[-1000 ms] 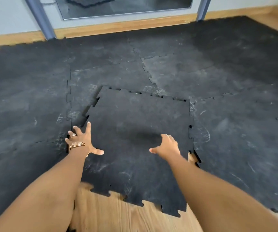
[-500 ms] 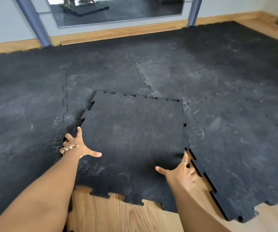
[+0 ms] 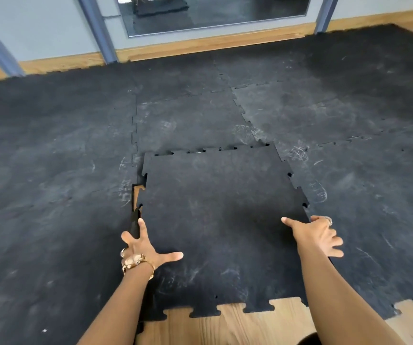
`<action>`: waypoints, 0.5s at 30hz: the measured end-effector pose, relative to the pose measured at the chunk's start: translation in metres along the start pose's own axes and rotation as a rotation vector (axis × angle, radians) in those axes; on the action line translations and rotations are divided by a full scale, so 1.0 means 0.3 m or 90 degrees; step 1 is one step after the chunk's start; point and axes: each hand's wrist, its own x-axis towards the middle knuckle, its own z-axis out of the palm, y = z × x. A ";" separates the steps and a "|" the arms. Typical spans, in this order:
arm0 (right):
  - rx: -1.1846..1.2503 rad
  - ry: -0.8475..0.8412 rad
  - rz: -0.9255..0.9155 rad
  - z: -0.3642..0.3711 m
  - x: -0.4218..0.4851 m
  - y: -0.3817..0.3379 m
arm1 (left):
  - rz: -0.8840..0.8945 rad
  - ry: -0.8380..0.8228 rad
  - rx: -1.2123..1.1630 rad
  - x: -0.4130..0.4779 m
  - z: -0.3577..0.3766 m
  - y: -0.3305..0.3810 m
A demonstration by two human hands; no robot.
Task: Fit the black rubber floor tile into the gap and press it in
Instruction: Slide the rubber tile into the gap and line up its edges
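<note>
The loose black rubber tile [image 3: 220, 215] with jigsaw edges lies over the gap in the laid black flooring [image 3: 51, 195]. Its far edge rides slightly on top of the tile behind it. A sliver of bare wood [image 3: 138, 192] shows along its left edge. My left hand [image 3: 145, 247] presses flat on the tile's left edge, fingers spread, a gold watch at the wrist. My right hand [image 3: 317, 235] lies with spread fingers over the tile's right edge where it meets the neighbouring tile, a ring on one finger.
Bare wooden floor [image 3: 237, 324] shows in front of the tile's near teeth. A wooden skirting board [image 3: 200, 44] runs along the far wall under a mirror [image 3: 212, 13], with blue-grey posts [image 3: 98, 28] standing at the wall.
The tile has slid right and squared up with the gap; the wood gap at its right edge has closed. Both hands have shifted onto the tile's side edges.
</note>
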 end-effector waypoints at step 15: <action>0.034 -0.022 0.055 -0.039 -0.003 0.072 | -0.043 0.018 0.058 -0.245 0.153 -0.080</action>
